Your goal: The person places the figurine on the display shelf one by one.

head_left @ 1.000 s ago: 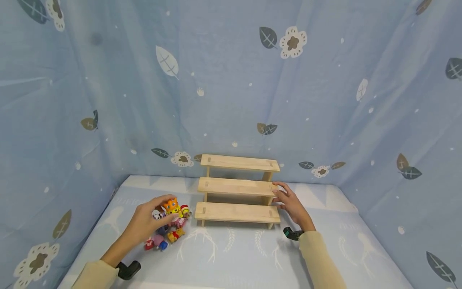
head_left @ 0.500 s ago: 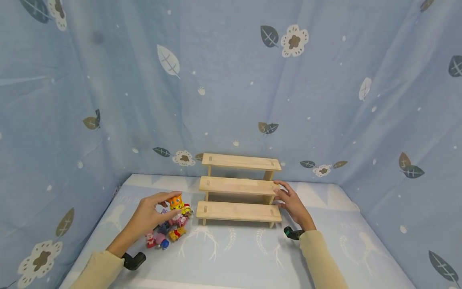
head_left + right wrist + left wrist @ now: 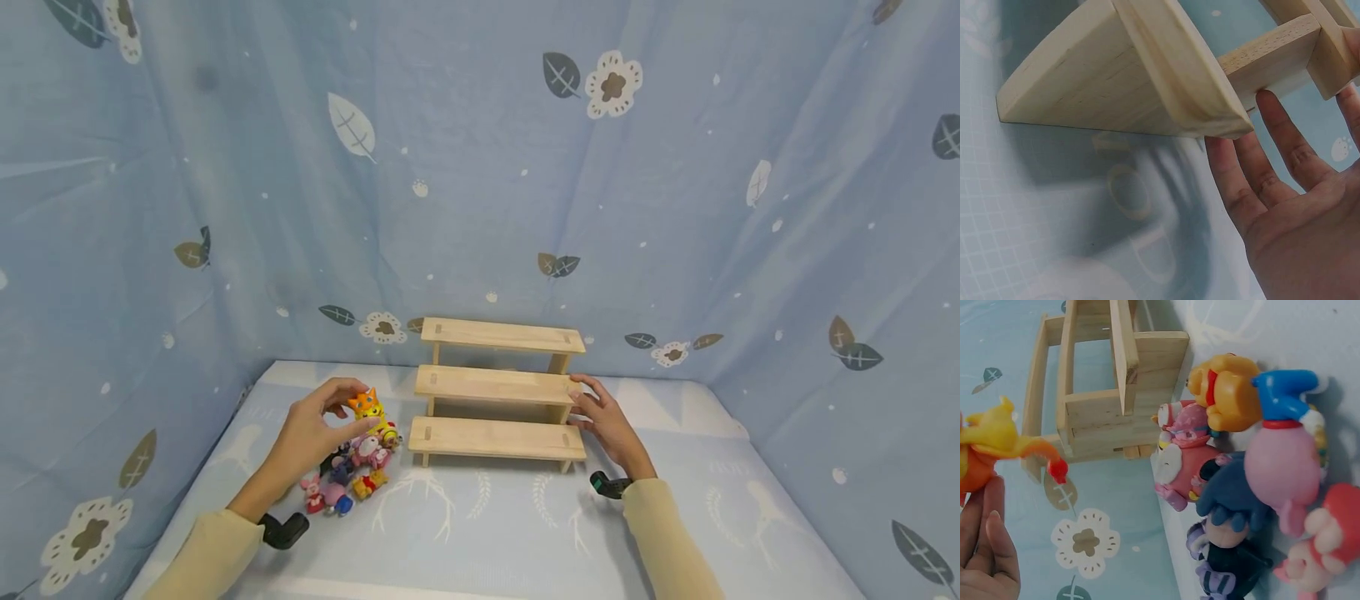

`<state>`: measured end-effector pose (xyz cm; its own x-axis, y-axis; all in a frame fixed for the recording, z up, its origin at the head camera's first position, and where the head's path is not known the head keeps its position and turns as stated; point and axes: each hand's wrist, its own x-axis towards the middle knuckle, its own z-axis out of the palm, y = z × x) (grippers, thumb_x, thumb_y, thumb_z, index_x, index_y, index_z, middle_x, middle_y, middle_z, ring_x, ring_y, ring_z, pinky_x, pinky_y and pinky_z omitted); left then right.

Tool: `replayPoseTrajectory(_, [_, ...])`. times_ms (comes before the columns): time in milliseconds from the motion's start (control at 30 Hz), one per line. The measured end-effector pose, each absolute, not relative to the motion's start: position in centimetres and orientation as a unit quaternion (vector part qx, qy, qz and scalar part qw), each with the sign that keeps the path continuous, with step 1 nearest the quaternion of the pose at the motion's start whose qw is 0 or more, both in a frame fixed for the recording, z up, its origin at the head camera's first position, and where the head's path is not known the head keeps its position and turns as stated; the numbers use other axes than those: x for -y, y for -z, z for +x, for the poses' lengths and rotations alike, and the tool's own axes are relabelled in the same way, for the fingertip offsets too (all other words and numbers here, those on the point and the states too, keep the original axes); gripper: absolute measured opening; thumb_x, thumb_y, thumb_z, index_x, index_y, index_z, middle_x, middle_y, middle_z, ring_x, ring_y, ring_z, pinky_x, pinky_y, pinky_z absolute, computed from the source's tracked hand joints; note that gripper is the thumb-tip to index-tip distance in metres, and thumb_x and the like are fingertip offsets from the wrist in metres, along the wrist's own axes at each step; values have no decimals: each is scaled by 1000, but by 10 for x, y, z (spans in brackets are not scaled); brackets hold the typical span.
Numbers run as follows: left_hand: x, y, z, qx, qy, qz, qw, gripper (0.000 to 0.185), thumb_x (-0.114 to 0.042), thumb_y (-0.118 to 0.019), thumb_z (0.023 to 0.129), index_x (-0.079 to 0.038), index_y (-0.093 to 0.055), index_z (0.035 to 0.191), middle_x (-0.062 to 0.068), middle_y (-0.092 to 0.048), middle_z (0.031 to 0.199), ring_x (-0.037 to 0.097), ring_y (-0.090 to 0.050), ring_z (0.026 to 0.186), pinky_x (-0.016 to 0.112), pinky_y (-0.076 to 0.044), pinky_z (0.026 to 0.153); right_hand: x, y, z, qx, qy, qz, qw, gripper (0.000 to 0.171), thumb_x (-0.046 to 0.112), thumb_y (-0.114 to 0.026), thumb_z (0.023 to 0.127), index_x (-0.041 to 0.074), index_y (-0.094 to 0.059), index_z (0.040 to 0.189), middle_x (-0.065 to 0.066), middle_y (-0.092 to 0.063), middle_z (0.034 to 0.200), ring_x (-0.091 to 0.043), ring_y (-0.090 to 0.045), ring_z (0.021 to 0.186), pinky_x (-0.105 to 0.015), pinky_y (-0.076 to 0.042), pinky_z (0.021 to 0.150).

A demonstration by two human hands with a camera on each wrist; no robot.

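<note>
My left hand (image 3: 318, 429) pinches a small orange tiger figure (image 3: 365, 406) (image 3: 988, 447) and holds it above a pile of toy figures (image 3: 347, 471) (image 3: 1254, 487) on the blue mat. A three-step wooden shelf (image 3: 498, 387) (image 3: 1094, 394) stands just right of the pile, against the back curtain. My right hand (image 3: 603, 421) (image 3: 1297, 206) lies flat with straight fingers against the shelf's right end (image 3: 1147, 81), beside the lower steps.
Blue leaf-print curtains (image 3: 225, 208) close in the back and both sides. The mat (image 3: 487, 533) stretches toward me in front of the shelf. A black wrist camera mount (image 3: 283, 530) sits under each forearm.
My left hand has lifted the tiger figure up out of the pile and a little to the right, toward the shelf. My right hand has stayed at the shelf's end.
</note>
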<state>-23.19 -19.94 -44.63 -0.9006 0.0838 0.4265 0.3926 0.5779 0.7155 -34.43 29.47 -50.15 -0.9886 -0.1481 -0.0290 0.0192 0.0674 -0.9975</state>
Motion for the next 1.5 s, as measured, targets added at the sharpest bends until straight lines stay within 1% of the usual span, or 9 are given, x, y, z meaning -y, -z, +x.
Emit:
replayPoseTrajectory(67, [198,445,-233,870,434,-144,186,52,-40,-86,84,-24,-64,128,-6,-71,118,13,-61,95,28,-51,81,-295,502,-344,-725,685,-42,65,58,39,-64,103,21,-42,153,-18,-53,140,-41,-57,124,-56,-49,102])
replayPoseTrajectory(167, [196,443,-234,868,431,-150,198,50,-39,-86,85,-25,-65,128,-6,-71,118,14,-62,95,29,-52,82,-294,502,-344,-719,691,-38,66,57,36,-65,103,20,-42,152,-19,-52,142,-46,-54,127,-58,-48,102])
replayPoseTrajectory(300, [195,440,-236,864,435,-151,201,48,-37,-85,86,-26,-65,129,-6,-71,121,18,-65,96,30,-53,82,-292,502,-344,-714,696,-35,67,55,35,-64,104,21,-42,153,-19,-52,142,-47,-52,129,-60,-46,104])
replayPoseTrajectory(467, [193,435,-241,859,436,-164,214,46,-32,-85,88,-27,-67,129,-6,-71,119,16,-63,94,31,-53,81,-292,499,-342,-709,701,-36,73,53,30,-60,106,19,-40,154,-18,-53,139,-50,-48,131,-63,-42,107])
replayPoseTrajectory(667, [191,431,-249,854,436,-175,222,47,-28,-85,88,-27,-67,132,-4,-70,120,17,-62,95,34,-53,81,-287,483,-334,-711,698,-45,78,55,29,-60,106,15,-39,155,-15,-58,134,-53,-46,132,-63,-42,107])
replayPoseTrajectory(900, [182,426,-260,844,450,-196,217,48,-25,-85,88,-25,-68,132,-8,-71,116,11,-62,95,30,-53,83,-293,504,-343,-726,684,-40,57,56,40,-63,103,23,-43,152,-16,-57,137,-45,-54,128,-57,-48,103])
replayPoseTrajectory(1100, [172,422,-272,838,453,-208,221,46,-23,-85,88,-26,-68,131,-9,-71,114,12,-61,94,32,-53,83,-294,505,-342,-724,686,-43,56,56,39,-63,103,23,-43,153,-17,-56,139,-42,-57,125,-58,-48,103])
replayPoseTrajectory(1400, [150,409,-291,809,480,-253,226,43,-21,-84,89,-23,-69,130,-6,-70,111,14,-61,95,44,-53,83,-294,505,-342,-720,690,-46,54,55,38,-62,104,22,-43,153,-15,-57,137,-43,-56,126,-58,-48,103])
replayPoseTrajectory(1500, [140,405,-298,806,478,-262,230,44,-22,-84,89,-23,-69,129,-6,-71,113,13,-61,96,43,-52,82,-294,505,-343,-722,688,-44,54,55,39,-63,104,23,-43,153,-14,-57,137,-44,-55,127,-57,-49,102])
